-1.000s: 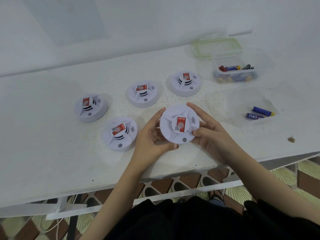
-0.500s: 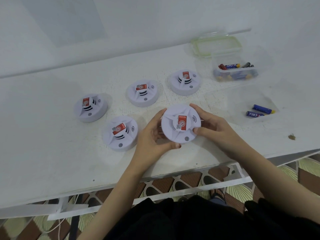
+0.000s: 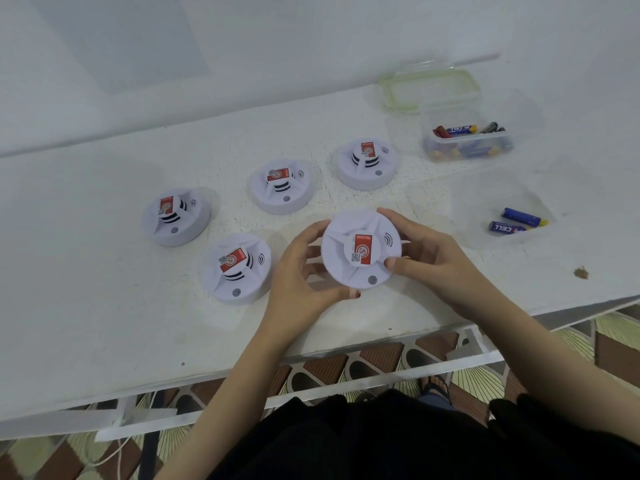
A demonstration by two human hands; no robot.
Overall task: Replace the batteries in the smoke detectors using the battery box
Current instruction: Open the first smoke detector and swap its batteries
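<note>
The smoke detector [image 3: 346, 237] has barely shifted. Our left hand [image 3: 298, 278] and right hand [image 3: 440, 261] grip its rim, probably to twist it open.

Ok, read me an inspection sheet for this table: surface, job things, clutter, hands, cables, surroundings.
Surface: white table, scuffed.
Job's things: held detector, face up; far-left detector, near-left detector, middle detector and right detector sit on the table; battery box open, batteries inside; lid behind it; two blue batteries lie right of the hands.
Clutter: brown speck near the right edge.
Hands: left hand and right hand both grip the held detector's rim.
Cables: white cable below the table, lower left.
Surroundings: white wall; patterned floor.
</note>
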